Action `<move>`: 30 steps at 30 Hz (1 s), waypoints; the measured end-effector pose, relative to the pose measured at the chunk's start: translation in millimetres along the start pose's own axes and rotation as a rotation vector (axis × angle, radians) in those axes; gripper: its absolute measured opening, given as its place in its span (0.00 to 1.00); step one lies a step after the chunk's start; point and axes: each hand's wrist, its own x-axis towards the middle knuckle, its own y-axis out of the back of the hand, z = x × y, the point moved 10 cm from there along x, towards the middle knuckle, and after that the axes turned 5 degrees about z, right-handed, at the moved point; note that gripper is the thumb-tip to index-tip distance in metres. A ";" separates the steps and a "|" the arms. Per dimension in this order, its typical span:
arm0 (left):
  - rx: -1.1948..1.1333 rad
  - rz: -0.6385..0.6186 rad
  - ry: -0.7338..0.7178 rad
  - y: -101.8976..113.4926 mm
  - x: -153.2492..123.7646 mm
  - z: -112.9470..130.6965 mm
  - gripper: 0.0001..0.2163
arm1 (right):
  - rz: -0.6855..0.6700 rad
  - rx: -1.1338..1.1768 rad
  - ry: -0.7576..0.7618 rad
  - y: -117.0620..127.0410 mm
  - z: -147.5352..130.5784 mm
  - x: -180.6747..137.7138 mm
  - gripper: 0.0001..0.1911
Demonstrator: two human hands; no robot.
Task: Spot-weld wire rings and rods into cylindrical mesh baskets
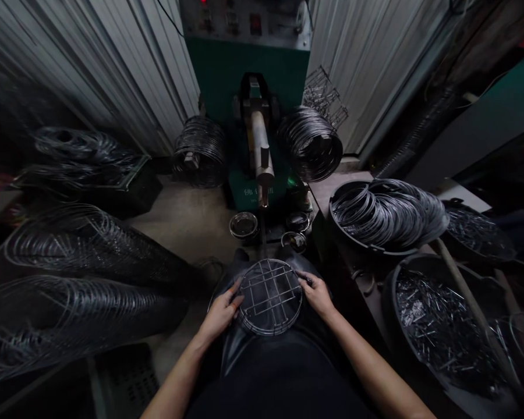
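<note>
A round wire rack (271, 297) with crossing bars inside its ring lies over my lap, held level between both hands. My left hand (222, 308) grips its left rim, with thumb and fingers closed round the wire. On the opposite side, my right hand (317, 293) pinches the upper right of the rim. Just beyond the rack stands a green welding machine (253, 192), whose pale metal arm (259, 139) points down toward me.
Wire-ring bundles (201, 148) hang left of the machine arm, and another bundle (310, 142) hangs right. A tub of rings (388, 212) and a bin of short metal rods (441, 326) stand right. Long stacks of wire rings (82, 308) fill the left. Small bowls (243, 224) sit ahead.
</note>
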 end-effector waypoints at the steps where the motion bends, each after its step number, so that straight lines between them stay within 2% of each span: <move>1: 0.018 0.008 -0.038 1.0 1.8 2.8 0.33 | -0.012 -0.001 -0.003 -0.2 0.9 0.2 0.15; 5: 0.103 0.001 -0.106 5.3 5.0 7.8 0.32 | -0.063 0.017 -0.034 -0.8 6.0 0.8 0.17; 9: 0.109 -0.146 -0.048 6.7 -3.0 3.7 0.35 | -0.127 0.048 -0.055 -1.6 9.3 0.2 0.18; 12: 0.055 -0.303 0.034 -4.3 -15.9 2.8 0.45 | -0.214 0.075 -0.076 -5.5 12.3 -1.2 0.19; 14: 0.027 -0.305 0.039 -10.3 -20.5 8.5 0.52 | -0.250 0.083 -0.087 -7.3 14.4 -1.8 0.19; 17: -0.034 -0.210 0.018 -7.1 -20.2 18.0 0.56 | -0.209 0.094 -0.103 -3.0 15.1 -0.5 0.19; 19: -0.051 -0.103 0.031 13.0 -17.6 20.4 0.56 | -0.088 0.094 -0.125 9.6 12.6 1.1 0.20; 20: -0.055 -0.011 0.027 31.4 -16.2 23.4 0.54 | -0.015 0.092 -0.136 17.9 9.4 1.2 0.21; 22: -0.110 0.253 -0.030 80.9 -18.2 38.1 0.43 | 0.102 0.098 -0.136 32.6 -3.3 -0.2 0.21; 24: -0.288 0.530 -0.164 127.3 -31.2 62.5 0.29 | 0.115 0.111 -0.099 35.8 -24.5 -2.3 0.21; 25: -0.409 0.628 -0.248 141.8 -39.8 75.7 0.23 | 0.083 0.117 -0.068 32.1 -37.0 -3.6 0.21; 27: -0.657 0.713 -0.390 149.0 -53.0 99.3 0.16 | -0.025 0.120 -0.006 15.9 -61.5 -8.0 0.21; 28: -0.768 0.700 -0.428 142.5 -55.4 108.8 0.15 | -0.091 0.117 0.014 4.7 -71.4 -11.7 0.22; 30: -0.952 0.617 -0.411 116.4 -52.9 119.8 0.13 | -0.203 0.117 0.020 -18.3 -83.7 -21.0 0.23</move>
